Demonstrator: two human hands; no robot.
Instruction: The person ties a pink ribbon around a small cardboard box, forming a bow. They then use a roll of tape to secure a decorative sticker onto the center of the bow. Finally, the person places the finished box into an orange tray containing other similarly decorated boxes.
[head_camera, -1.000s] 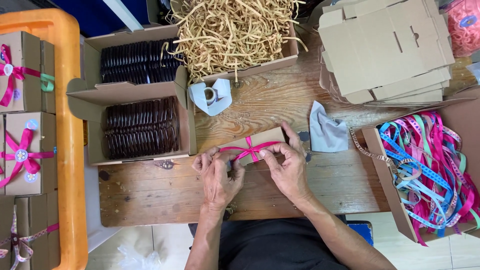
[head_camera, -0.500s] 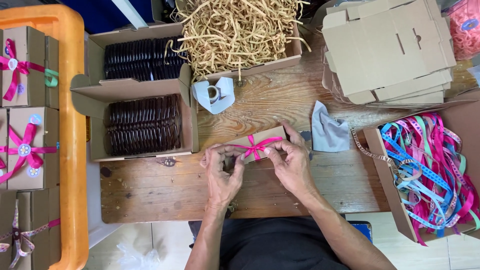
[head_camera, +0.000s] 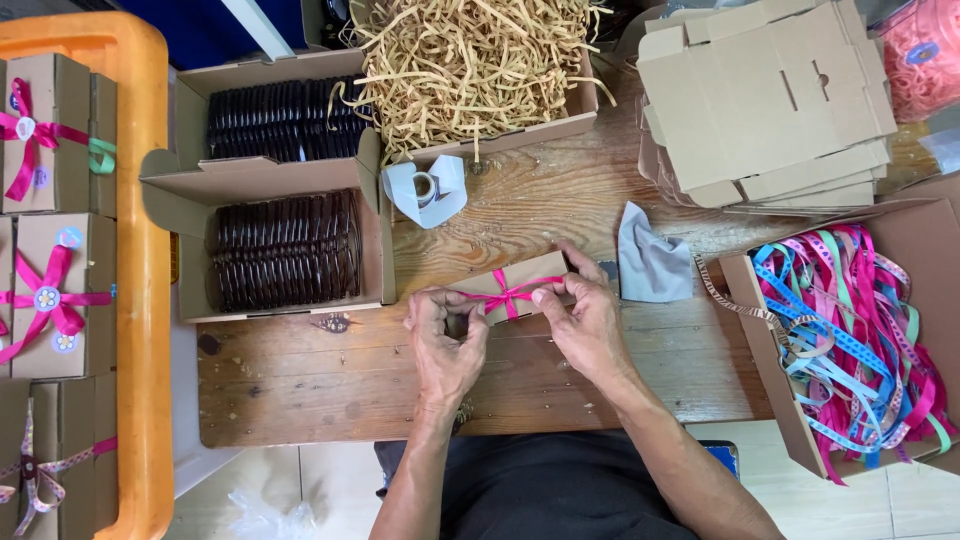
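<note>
A small brown cardboard box (head_camera: 505, 288) lies on the wooden table (head_camera: 300, 390), right in front of the person, with a pink ribbon (head_camera: 512, 295) crossed over its top. The left hand (head_camera: 446, 345) has its fingers curled shut on the near left end of the box and one ribbon end. The right hand (head_camera: 590, 320) pinches the other ribbon end between thumb and finger at the right side of the box. The ribbon could slip out of a pinch and the bow would go loose. The light little box could also tip or slide if one hand pulls harder than the other. Just behind the box sits a roll of white tape (head_camera: 428, 190), and a grey cloth (head_camera: 650, 262) lies near the right hand. To the left is an open carton of dark brown round pieces (head_camera: 285, 250). Further back is a box of tan paper shreds (head_camera: 470, 60) and a stack of flat cardboard boxes (head_camera: 765, 95). On the right, a big box of coloured ribbons (head_camera: 850, 340) is close to the right arm. Far left, an orange tray (head_camera: 145, 250) holds finished gift boxes (head_camera: 55, 300). Nothing lies between the hands and the little box.
</note>
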